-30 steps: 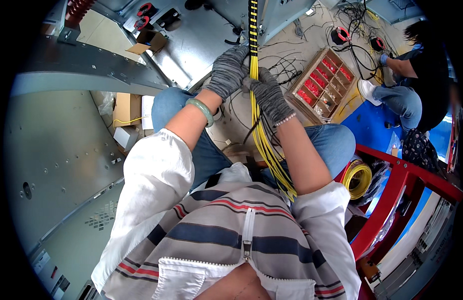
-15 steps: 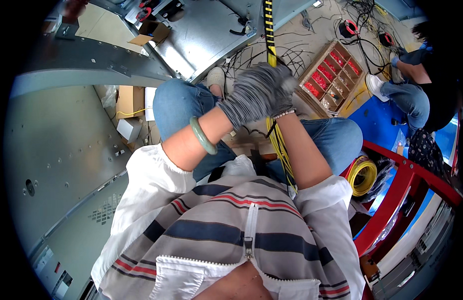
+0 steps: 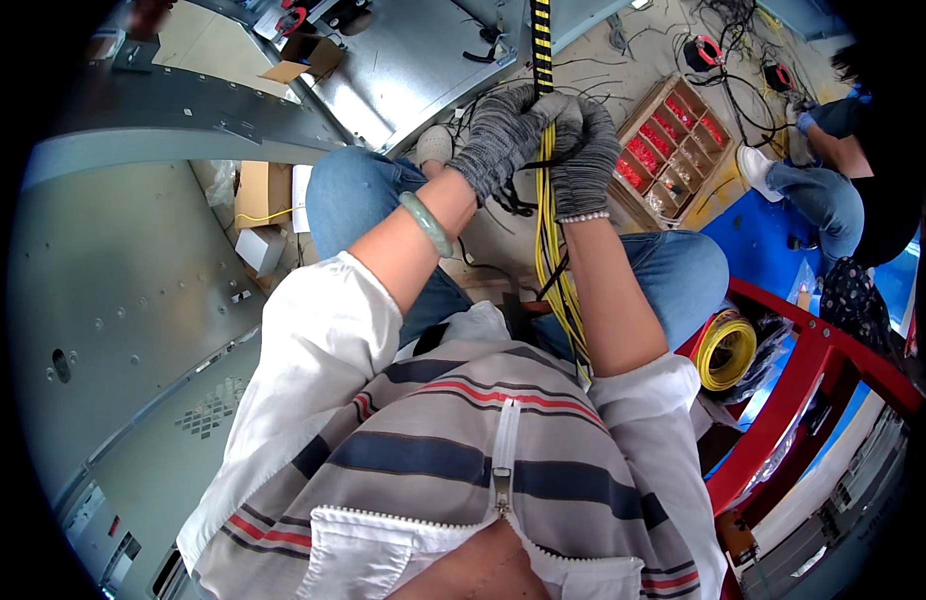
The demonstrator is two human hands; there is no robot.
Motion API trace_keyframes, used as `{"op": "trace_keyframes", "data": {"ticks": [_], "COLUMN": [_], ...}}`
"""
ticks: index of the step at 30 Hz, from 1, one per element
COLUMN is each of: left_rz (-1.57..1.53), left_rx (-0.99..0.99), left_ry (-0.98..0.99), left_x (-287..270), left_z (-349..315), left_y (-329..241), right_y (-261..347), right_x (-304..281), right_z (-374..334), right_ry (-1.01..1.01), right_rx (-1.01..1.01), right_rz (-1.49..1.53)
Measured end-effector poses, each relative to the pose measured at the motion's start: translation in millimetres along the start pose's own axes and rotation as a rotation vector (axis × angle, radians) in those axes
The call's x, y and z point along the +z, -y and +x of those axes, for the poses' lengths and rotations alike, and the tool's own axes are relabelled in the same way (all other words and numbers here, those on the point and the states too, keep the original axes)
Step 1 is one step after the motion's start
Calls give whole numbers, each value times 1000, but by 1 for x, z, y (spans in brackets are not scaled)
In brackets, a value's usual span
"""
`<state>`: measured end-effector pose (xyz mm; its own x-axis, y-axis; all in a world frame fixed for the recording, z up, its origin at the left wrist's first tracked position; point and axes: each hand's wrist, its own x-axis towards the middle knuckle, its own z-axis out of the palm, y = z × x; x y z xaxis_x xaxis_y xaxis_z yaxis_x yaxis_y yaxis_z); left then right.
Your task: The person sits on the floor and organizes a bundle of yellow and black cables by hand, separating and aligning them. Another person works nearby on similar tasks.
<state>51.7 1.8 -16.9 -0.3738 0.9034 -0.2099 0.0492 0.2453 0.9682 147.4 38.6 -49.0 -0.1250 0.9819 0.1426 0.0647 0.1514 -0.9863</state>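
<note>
A bundle of yellow wires (image 3: 549,250) with some black ones runs up from my lap between my hands. Beyond the hands it continues as a length with black wrapping (image 3: 541,50) wound over it in a spiral. My left hand (image 3: 505,135), in a grey knit glove, is closed at the left side of the bundle, where the wrapping ends. My right hand (image 3: 586,155), gloved the same, is closed at its right side. A black strip (image 3: 555,161) crosses the wires between them, and a dark loose length hangs below the left hand. My fingertips are partly hidden.
A wooden compartment box (image 3: 673,150) with red and pale small parts lies on the floor to the right. Loose black wires surround it. A red frame (image 3: 783,320) and a yellow coil (image 3: 725,352) stand near right; a metal cabinet panel (image 3: 133,300) is left. Another person (image 3: 833,190) sits far right.
My hands have moved from overlapping to side by side around the bundle, the right hand slightly right and lower. More of the yellow wires and the black strip now show between them.
</note>
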Motion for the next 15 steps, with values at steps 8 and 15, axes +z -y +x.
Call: {"op": "trace_keyframes", "data": {"ticks": [8, 15], "left_rz": [-270, -209], "left_rx": [-183, -174], "left_ry": [-96, -164], "left_x": [-9, -7], "left_z": [9, 18], "left_y": [0, 6], "right_y": [154, 230], "right_x": [-184, -330], "right_z": [66, 115], "right_ry": [-45, -274], "right_rx": [-14, -330], "right_rz": [311, -159]}}
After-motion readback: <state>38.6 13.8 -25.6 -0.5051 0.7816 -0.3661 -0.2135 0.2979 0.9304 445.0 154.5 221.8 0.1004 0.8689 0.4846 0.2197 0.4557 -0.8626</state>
